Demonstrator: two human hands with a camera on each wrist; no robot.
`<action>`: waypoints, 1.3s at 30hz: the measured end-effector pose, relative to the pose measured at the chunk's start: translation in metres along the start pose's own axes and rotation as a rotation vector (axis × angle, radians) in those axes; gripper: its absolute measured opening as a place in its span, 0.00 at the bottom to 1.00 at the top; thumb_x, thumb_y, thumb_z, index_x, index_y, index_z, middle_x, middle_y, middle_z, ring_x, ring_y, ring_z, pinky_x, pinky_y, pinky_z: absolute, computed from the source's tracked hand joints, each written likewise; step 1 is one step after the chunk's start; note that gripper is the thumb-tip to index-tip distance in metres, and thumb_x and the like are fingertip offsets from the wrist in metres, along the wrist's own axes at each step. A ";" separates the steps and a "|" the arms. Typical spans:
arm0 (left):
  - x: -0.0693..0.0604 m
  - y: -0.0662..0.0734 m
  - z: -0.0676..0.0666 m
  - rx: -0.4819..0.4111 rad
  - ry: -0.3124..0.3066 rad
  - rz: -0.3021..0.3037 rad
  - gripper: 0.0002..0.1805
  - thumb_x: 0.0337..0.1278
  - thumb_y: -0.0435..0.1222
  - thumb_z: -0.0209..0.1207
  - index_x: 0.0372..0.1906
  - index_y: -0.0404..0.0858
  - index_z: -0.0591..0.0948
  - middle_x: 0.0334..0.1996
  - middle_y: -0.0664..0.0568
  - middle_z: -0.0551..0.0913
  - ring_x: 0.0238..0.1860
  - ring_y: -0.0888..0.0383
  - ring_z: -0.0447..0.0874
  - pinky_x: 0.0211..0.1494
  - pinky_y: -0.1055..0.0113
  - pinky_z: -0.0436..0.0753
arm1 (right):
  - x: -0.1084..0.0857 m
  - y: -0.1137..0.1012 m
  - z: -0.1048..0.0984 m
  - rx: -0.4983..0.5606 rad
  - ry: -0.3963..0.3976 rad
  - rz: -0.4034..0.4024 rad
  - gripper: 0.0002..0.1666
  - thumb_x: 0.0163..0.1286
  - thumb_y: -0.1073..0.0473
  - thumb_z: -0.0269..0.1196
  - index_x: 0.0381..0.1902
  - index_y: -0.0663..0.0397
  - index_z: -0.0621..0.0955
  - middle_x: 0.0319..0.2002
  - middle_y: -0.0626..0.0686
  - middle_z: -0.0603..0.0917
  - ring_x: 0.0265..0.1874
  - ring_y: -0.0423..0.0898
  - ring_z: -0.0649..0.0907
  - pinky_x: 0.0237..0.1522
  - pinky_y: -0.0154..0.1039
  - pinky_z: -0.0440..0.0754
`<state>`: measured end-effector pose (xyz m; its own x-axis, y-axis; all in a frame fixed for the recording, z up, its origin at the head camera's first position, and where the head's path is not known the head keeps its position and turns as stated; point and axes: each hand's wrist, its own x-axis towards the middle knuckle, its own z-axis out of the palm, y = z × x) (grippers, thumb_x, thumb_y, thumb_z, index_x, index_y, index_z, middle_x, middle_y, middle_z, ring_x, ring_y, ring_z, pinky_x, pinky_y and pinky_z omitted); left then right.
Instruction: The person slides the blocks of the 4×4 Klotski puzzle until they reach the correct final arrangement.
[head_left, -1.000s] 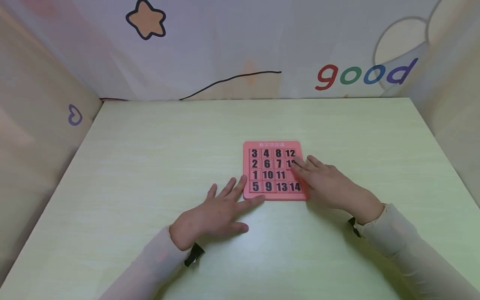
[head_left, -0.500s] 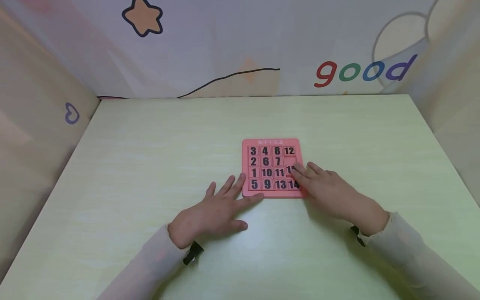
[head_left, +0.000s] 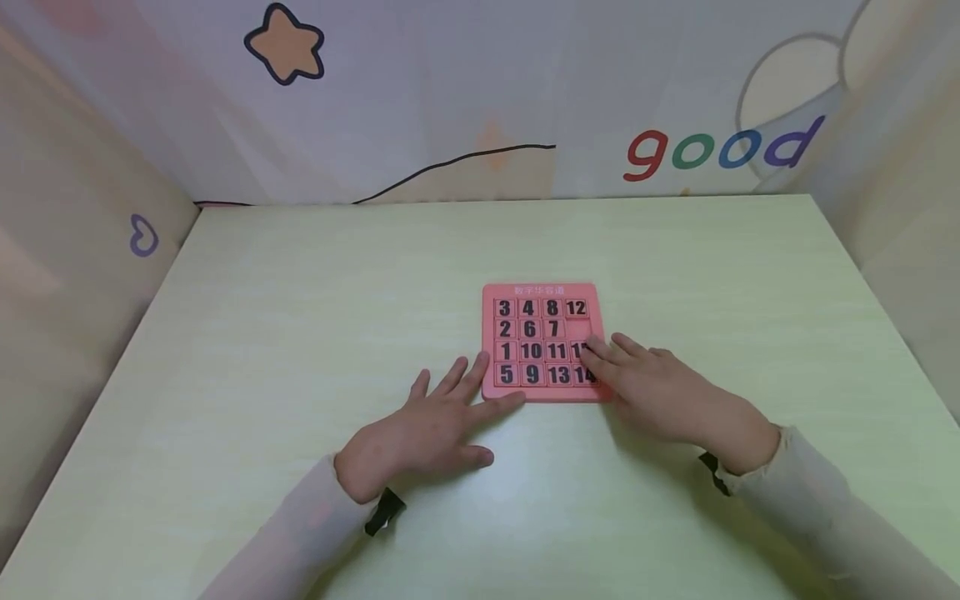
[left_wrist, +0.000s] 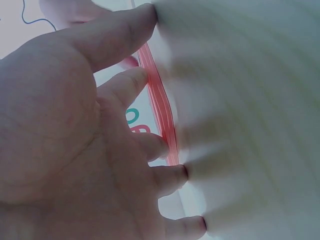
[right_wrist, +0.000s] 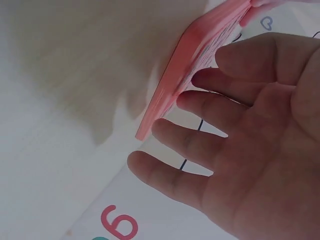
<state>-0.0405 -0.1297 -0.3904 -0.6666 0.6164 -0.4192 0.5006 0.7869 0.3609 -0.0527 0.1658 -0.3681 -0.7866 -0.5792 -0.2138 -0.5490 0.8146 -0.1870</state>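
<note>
A pink sliding number puzzle [head_left: 540, 395] lies flat on the table, its numbered tiles in four rows. The gap is in the second row at the far right, under the 12 tile [head_left: 576, 308]. My left hand [head_left: 420, 433] is spread, its fingers touching the board's left side and lower edge; the left wrist view shows the board's pink edge [left_wrist: 161, 105] at the fingertips. My right hand [head_left: 667, 392] reaches over the right edge, fingertips on a partly covered tile in the third row, beside the 11. In the right wrist view its fingers are extended near the board [right_wrist: 172, 75].
The pale green table [head_left: 315, 283] extends around the board. Behind it hangs a light curtain [head_left: 450, 83] with a star and the word "good" [head_left: 723, 154]. More curtain stands at the left and right sides. A black band [head_left: 386, 512] shows at the left wrist.
The tile under my right fingertips has slid down from the second row into the third, and the gap has moved up. My right hand has shifted slightly down; my left has stayed against the board.
</note>
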 end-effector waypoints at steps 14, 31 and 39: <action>0.000 -0.001 0.004 -0.010 0.007 0.013 0.42 0.68 0.53 0.60 0.80 0.69 0.51 0.80 0.49 0.27 0.79 0.43 0.26 0.72 0.33 0.37 | 0.046 0.018 -0.006 0.063 -0.039 0.113 0.34 0.76 0.64 0.50 0.78 0.61 0.60 0.77 0.64 0.56 0.75 0.70 0.53 0.64 0.70 0.62; -0.002 0.000 0.000 0.025 0.018 0.019 0.41 0.68 0.54 0.59 0.80 0.67 0.52 0.81 0.47 0.28 0.79 0.43 0.27 0.72 0.31 0.39 | 0.024 -0.001 -0.003 -0.046 -0.048 0.066 0.37 0.74 0.61 0.60 0.77 0.61 0.64 0.76 0.63 0.61 0.72 0.70 0.61 0.58 0.71 0.70; -0.002 0.000 0.001 0.011 0.017 0.023 0.41 0.69 0.54 0.59 0.80 0.67 0.52 0.80 0.47 0.28 0.79 0.43 0.27 0.72 0.32 0.39 | 0.026 0.000 -0.003 -0.007 -0.051 0.073 0.34 0.74 0.63 0.56 0.76 0.60 0.64 0.76 0.62 0.60 0.74 0.69 0.58 0.61 0.72 0.65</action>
<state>-0.0390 -0.1309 -0.3901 -0.6641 0.6336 -0.3968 0.5218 0.7729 0.3610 -0.0743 0.1508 -0.3710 -0.8094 -0.5186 -0.2757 -0.4924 0.8550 -0.1628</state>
